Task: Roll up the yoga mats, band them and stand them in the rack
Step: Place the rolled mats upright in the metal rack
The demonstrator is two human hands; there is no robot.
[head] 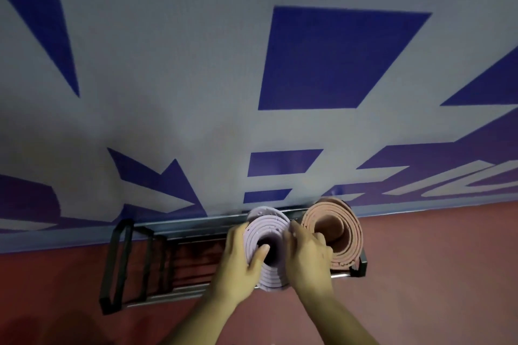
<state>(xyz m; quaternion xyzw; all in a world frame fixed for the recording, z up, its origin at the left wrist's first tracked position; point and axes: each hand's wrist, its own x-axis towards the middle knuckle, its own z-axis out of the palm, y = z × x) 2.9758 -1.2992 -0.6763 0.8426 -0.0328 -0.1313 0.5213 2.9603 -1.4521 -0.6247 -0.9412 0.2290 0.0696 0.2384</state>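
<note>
Head view, lower centre: lilac mat (269, 223) is gripped by curled left hand (241, 259) and right hand (308, 253), being stood in rack (182, 222) beside orange mat (347, 232). Seating, then release, appears required.

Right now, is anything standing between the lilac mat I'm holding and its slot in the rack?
Nothing visible does. The left hand and right hand grip the lilac mat upright at the rack, just left of the orange mat standing there. Only the right hand sits between the two rolls.
</note>
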